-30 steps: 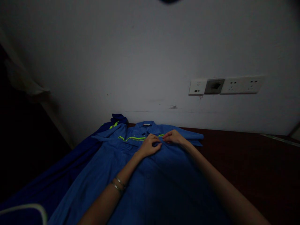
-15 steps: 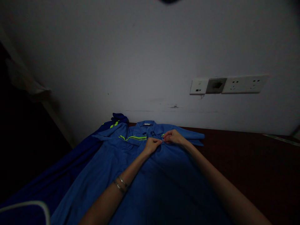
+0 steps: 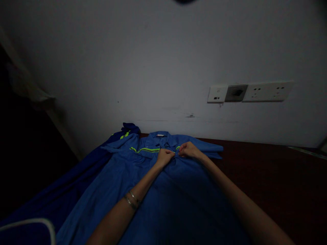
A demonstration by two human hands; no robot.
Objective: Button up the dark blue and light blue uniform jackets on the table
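A blue work shirt [image 3: 143,177] with a yellow-green reflective stripe across the chest lies spread out, its collar toward the wall. My left hand [image 3: 165,157] pinches the cloth at the chest, just below the stripe, and has bracelets on its wrist. Close beside it on the right, my right hand [image 3: 188,150] is closed at the fingertips on the same shirt, by the stripe's right part. Whatever small detail lies between the fingertips is too dim to make out.
A darker blue garment [image 3: 76,180] with reflective bands lies left of the shirt. The dark red-brown table [image 3: 268,170] extends to the right. Sockets and a switch plate [image 3: 263,92] are on the wall behind. A white curved bar [image 3: 38,222] shows at the lower left.
The fingertips of both hands have shifted slightly at the shirt's chest, the left a little to the left, the right a little to the right. The shirt lies as before.
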